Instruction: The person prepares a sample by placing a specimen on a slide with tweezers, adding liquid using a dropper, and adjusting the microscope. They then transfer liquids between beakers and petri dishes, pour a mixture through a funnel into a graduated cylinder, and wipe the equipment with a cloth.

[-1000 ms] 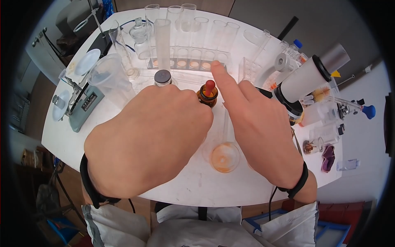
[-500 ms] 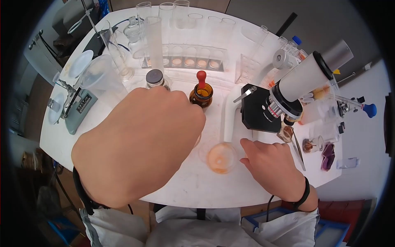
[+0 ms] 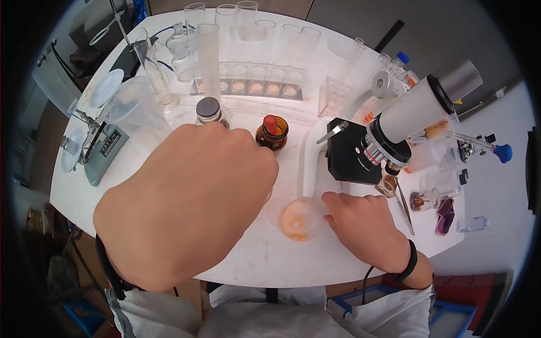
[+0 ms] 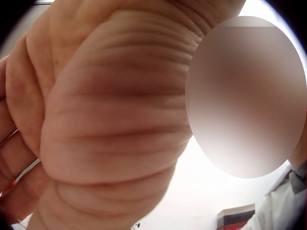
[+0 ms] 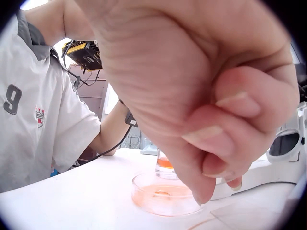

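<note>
In the head view the left hand (image 3: 186, 203) is raised over the table with its back to the camera; its fingertips are hidden. The left wrist view shows its fingers (image 4: 19, 158) bent, with a bit of red beside them; what it holds cannot be told. Just beyond its knuckles stands an amber bottle (image 3: 277, 141) with a red dropper bulb (image 3: 270, 124). The right hand (image 3: 366, 231) is low, right of a shallow glass dish (image 3: 293, 232) with orange residue. Loosely bent, its fingers (image 5: 211, 139) are near the dish rim; contact is unclear, and nothing shows in them.
A microscope (image 3: 355, 152) stands right of the amber bottle, with tweezers (image 3: 404, 205) near its base. A dark-capped jar (image 3: 208, 108) is behind the left hand. Farther back is a tube rack (image 3: 248, 96) among tall glassware; a balance (image 3: 106, 155) is at the left.
The right hand has moved from beside the amber bottle down to the dish's right, uncovering the microscope. The left hand has shifted slightly left and down; the red bulb sits lower than half a second ago.
</note>
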Tool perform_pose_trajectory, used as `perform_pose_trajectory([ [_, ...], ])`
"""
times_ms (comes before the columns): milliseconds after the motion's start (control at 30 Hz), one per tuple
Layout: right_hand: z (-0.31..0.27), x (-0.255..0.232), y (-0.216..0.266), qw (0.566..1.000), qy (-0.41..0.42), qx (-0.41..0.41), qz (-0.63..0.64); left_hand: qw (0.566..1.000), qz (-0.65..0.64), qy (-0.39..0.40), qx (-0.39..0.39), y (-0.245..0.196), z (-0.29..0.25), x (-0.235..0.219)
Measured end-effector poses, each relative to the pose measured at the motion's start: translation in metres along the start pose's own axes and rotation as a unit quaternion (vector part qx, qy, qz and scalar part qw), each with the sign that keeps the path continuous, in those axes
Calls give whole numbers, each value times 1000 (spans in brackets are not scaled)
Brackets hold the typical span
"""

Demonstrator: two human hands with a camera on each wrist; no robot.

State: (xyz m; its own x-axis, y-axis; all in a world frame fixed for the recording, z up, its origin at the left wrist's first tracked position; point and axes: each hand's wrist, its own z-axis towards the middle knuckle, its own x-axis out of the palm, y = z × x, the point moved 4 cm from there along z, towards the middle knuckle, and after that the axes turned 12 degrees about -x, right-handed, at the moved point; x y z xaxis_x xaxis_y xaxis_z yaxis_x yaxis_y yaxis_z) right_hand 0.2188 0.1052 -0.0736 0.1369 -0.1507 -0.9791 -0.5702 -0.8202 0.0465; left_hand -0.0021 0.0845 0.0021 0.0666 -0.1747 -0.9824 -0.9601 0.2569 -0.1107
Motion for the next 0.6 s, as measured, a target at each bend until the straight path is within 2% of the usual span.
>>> perform_pose_trajectory([
  [33, -5, -5, 0, 1000, -21, 6, 19, 999, -12, -28, 16, 0, -2, -1],
  [167, -33, -30, -3, 986, -145, 6, 84, 1000, -12, -1, -11, -1, 0, 0],
  [300, -52, -51, -22, 979, -171, 74, 83, 999, -17, 25, -31, -3, 4, -2],
  [433, -59, -53, -35, 973, -205, 90, 54, 995, 21, 73, -71, -7, 8, -3],
  [600, -54, -53, -43, 973, -208, 91, 43, 998, -1, 32, -45, -19, 6, -10],
])
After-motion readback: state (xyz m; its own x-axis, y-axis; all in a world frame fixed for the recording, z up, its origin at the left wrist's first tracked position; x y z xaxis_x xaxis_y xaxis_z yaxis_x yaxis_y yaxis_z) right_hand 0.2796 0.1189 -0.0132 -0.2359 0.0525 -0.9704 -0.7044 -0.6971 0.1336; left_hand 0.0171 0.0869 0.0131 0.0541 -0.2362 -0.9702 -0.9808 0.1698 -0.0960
